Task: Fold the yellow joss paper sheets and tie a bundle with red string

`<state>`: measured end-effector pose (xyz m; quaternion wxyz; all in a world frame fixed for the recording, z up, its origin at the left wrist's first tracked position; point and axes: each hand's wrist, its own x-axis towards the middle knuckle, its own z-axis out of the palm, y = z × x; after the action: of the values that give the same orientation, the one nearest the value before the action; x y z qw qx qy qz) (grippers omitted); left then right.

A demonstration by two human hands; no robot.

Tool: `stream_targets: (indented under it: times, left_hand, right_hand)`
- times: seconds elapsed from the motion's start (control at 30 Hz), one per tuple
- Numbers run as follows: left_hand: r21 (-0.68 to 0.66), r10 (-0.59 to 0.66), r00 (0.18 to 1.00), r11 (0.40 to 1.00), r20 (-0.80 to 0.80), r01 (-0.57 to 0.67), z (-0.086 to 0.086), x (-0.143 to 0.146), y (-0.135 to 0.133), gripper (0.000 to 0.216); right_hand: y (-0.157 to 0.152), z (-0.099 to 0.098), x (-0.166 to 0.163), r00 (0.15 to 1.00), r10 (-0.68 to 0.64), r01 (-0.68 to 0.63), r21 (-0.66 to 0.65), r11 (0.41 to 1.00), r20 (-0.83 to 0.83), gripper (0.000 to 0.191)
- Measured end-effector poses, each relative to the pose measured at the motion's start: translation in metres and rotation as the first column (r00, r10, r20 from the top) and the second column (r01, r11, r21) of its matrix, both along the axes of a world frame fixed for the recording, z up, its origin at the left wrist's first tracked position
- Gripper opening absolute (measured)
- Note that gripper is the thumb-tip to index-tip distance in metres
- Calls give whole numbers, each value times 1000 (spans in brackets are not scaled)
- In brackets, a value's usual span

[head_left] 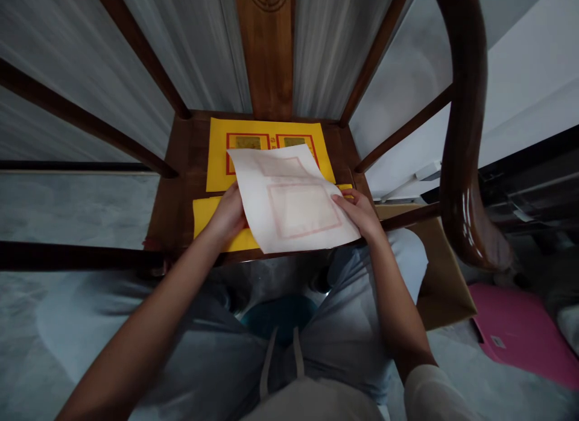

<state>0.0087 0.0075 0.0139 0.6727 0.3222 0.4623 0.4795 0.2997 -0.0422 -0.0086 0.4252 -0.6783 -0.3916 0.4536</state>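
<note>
A sheet of paper (pixel 301 198), its pale back facing me with red frames showing through, is raised and tilted over the wooden chair seat (pixel 178 210). At the sheet's right edge, my right hand (pixel 360 213) pinches it, thumb on top. My left hand (pixel 229 213) is at the left edge; its fingers disappear behind the sheet, so their grip is hidden. Beyond lies a yellow paper (pixel 219 161) with red frames and gold-coloured squares, partly covered. More yellow paper (pixel 205 216) lies on the seat below my left hand, and a yellow edge shows near my right fingers.
The chair has dark spindles (pixel 375 59), a carved back slat (pixel 266 59) and a curved arm (pixel 465 137) on the right. Beside my right leg stands a cardboard box (pixel 446 276). A pink plastic item (pixel 520 330) is on the floor. A teal round surface (pixel 280 315) shows between my legs.
</note>
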Motion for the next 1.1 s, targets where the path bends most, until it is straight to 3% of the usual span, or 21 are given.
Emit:
stream_targets:
  times: [0.17, 0.3, 0.4, 0.6, 0.73, 0.8, 0.87, 1.0, 1.1]
  left_hand:
    - [18, 4, 998, 1000, 68, -5, -15, -9, 10, 52]
    - [77, 111, 974, 992, -198, -97, -35, -14, 16, 49]
    - [173, 119, 939, 983, -322, -66, -47, -17, 18, 60]
    - [227, 90, 931, 974, -354, -8, -53, -18, 17, 97]
    - [302, 136, 890, 953, -435, 2, -48, -15, 15, 87]
    - [309, 145, 859, 951, -492, 17, -45, -14, 13, 70]
    - [293, 144, 844, 956, -517, 17, -43, -14, 12, 59]
    - [289, 212, 869, 954, -447, -84, -44, -15, 11, 62]
    - [303, 238, 883, 946, -405, -116, -48, -15, 10, 67]
  right_hand:
    - [2, -8, 7, 997, 17, -16, -7, 1000, 81, 51]
    - [1, -5, 12, 977, 122, -114, -57, 992, 176, 47]
    - [4, 0, 12, 977, 175, -161, -109, 981, 125, 52]
    - [17, -7, 2, 949, 83, -98, 36, 995, 303, 37]
    - [17, -10, -1, 927, -9, -34, 108, 994, 374, 33]
    - [14, -6, 2, 951, -35, -6, 132, 991, 306, 35]
    - [10, 1, 7, 991, -10, -3, 103, 995, 131, 40]
    - [-1, 13, 9, 965, 98, -105, -13, 994, -243, 54]
    - [-12, 13, 3, 922, 10, -13, -6, 1000, -387, 66]
